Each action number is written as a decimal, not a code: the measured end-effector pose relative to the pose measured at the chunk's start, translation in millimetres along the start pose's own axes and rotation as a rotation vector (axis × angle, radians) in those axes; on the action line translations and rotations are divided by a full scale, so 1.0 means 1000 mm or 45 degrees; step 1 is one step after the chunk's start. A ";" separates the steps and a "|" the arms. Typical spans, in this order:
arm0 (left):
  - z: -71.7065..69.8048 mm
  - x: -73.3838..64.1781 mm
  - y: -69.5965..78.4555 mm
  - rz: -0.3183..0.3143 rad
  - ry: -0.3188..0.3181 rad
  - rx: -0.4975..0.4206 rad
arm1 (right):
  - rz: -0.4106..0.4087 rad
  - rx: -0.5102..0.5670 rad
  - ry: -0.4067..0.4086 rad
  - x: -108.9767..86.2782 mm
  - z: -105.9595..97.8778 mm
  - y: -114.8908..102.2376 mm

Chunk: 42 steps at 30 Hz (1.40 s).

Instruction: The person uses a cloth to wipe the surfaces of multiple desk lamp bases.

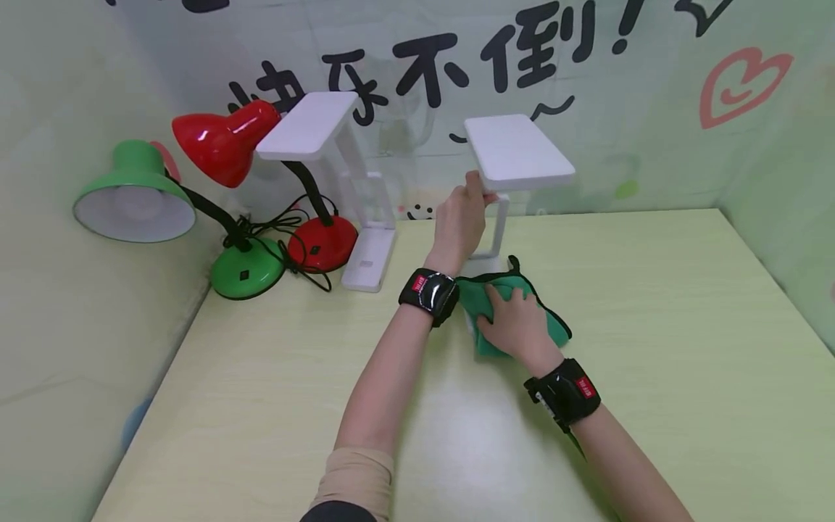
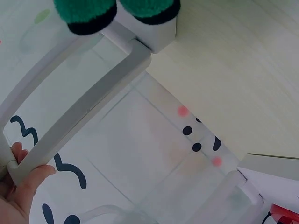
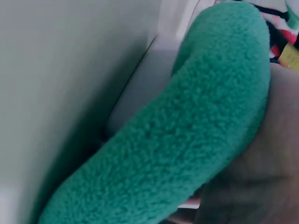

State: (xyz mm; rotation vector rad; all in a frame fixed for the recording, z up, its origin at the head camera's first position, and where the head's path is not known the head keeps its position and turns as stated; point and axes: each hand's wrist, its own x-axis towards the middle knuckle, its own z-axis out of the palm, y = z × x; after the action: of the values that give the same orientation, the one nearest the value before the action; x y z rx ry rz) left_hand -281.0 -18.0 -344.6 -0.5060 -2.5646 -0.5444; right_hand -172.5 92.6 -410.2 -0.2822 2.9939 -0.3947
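A lettered wall backs the pale table — green cloth touches white lamp

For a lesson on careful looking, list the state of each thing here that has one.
Right white desk lamp: unfolded, gripped
Left white desk lamp: unfolded, untouched
Green desk lamp: standing, apparently unlit
Red desk lamp: standing, untouched
Black cables: bunched, looped
Green cloth: on held lamp's base
Left hand: gripping right white desk lamp
Right hand: holding green cloth

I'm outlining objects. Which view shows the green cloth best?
The head view: most of the green cloth shows, including most edges, despite the right hand on it. The right wrist gives a cropped close-up; the left wrist, two dark-edged parts.
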 end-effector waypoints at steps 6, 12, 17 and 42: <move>0.000 0.001 -0.001 -0.014 -0.016 0.000 | 0.031 0.005 0.013 0.004 0.003 0.001; 0.000 0.000 0.000 -0.009 -0.016 -0.010 | 0.030 0.065 -0.079 0.034 -0.006 0.013; 0.000 0.000 0.001 -0.017 -0.005 0.008 | 0.024 0.075 -0.107 0.042 -0.009 0.017; -0.014 -0.007 -0.005 -0.194 -0.127 -0.280 | -0.121 0.441 0.301 0.040 -0.103 0.020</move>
State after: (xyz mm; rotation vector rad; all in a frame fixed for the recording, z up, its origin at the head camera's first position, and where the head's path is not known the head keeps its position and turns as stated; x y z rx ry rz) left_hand -272.4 -30.7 -338.0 -0.4224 -2.6679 -0.8829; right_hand -228.5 129.3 -319.5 -0.3666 3.0648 -1.0072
